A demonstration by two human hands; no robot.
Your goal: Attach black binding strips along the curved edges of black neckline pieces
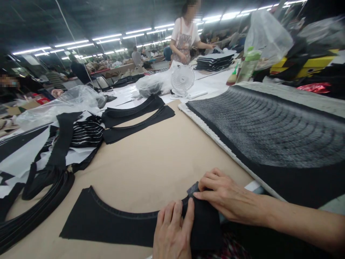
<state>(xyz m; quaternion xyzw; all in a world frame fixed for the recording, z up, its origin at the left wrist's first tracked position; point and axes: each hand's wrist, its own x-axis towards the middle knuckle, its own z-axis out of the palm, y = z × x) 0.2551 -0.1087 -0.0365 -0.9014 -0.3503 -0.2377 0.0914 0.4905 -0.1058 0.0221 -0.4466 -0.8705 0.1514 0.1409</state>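
Note:
A black fabric piece (pixel 118 227) with a curved upper edge lies on the tan table surface in front of me. My left hand (pixel 174 228) presses on it near the curve, fingers stretched out and the index fingertip close to the edge. At the right end of that curve, my right hand (pixel 229 196) pinches a narrow dark strip (pixel 192 189), whose short end sticks out past the fingers. Part of the strip and the fabric's right end are hidden under my hands. Thin stitch-like marks run along the curve.
Two similar curved black pieces (pixel 134 124) lie farther back. Stacked black strips (pixel 40 212) and striped fabric (pixel 87 131) are at the left. A board with layered dark mesh-like pieces (pixel 269 126) stands right. Beyond are a white fan (pixel 182 80), a green bottle (pixel 249 64) and a co-worker (pixel 185 36).

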